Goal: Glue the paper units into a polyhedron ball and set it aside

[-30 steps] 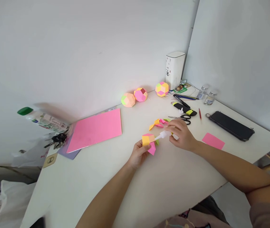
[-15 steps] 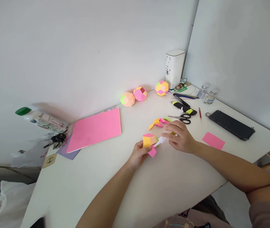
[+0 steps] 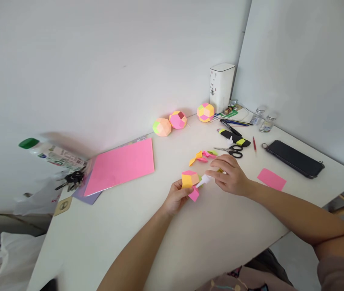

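My left hand (image 3: 175, 197) is closed on a folded paper piece (image 3: 189, 180) with yellow, peach and pink faces; a pink flap hangs below the thumb. Between the fingers of my right hand (image 3: 229, 176) is a glue bottle (image 3: 206, 178) with a white tapered nozzle. The nozzle points left and down, its tip at the pink flap; whether they touch I cannot tell. Most of the bottle is hidden by the fingers. Just behind the hands lie folded paper strips (image 3: 201, 157) in orange, pink and green. Three faceted paper balls stand by the wall, one of them yellow and pink (image 3: 205, 112).
Scissors (image 3: 234, 151), a black and yellow cutter (image 3: 234, 138) and a red pen (image 3: 254, 144) lie beyond my right hand. Further right are a black phone (image 3: 294, 158) and a pink paper square (image 3: 271, 179). Pink sheets (image 3: 122, 166), keys (image 3: 74, 177) and a green-capped bottle (image 3: 57, 154) occupy the left.
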Action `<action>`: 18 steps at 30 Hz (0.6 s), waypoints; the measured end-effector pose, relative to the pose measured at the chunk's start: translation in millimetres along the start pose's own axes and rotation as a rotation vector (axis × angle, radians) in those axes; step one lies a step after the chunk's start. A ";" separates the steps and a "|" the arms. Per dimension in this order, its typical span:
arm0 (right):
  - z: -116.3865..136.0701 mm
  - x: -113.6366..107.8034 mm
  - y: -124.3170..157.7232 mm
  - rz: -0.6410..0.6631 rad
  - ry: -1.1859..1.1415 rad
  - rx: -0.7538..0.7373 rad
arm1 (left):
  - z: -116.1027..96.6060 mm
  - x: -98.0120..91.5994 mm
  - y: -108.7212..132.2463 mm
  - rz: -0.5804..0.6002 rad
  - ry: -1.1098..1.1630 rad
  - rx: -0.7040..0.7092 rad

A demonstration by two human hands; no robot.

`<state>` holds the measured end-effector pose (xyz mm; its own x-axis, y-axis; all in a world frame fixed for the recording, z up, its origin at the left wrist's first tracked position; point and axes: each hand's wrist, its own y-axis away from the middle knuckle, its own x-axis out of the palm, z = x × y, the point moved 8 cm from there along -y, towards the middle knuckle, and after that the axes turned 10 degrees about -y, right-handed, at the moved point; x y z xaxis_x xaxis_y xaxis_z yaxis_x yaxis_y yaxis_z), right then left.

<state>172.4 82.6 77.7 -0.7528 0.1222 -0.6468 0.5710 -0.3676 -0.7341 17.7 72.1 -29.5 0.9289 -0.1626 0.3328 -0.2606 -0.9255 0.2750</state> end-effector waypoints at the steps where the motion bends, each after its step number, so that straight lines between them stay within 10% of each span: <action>1: 0.2 -0.3 -0.5 -0.002 0.002 0.003 | 0.1 0.1 -0.1 0.004 0.000 0.000; 18: -2.9 -2.1 -2.4 -0.050 -0.031 0.048 | -4.7 3.4 0.0 0.043 0.054 0.016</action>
<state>173.5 85.9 80.2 -0.7906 0.1131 -0.6018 0.5162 -0.4057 -0.7543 19.6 73.2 -24.2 0.9013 -0.1846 0.3920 -0.2955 -0.9235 0.2445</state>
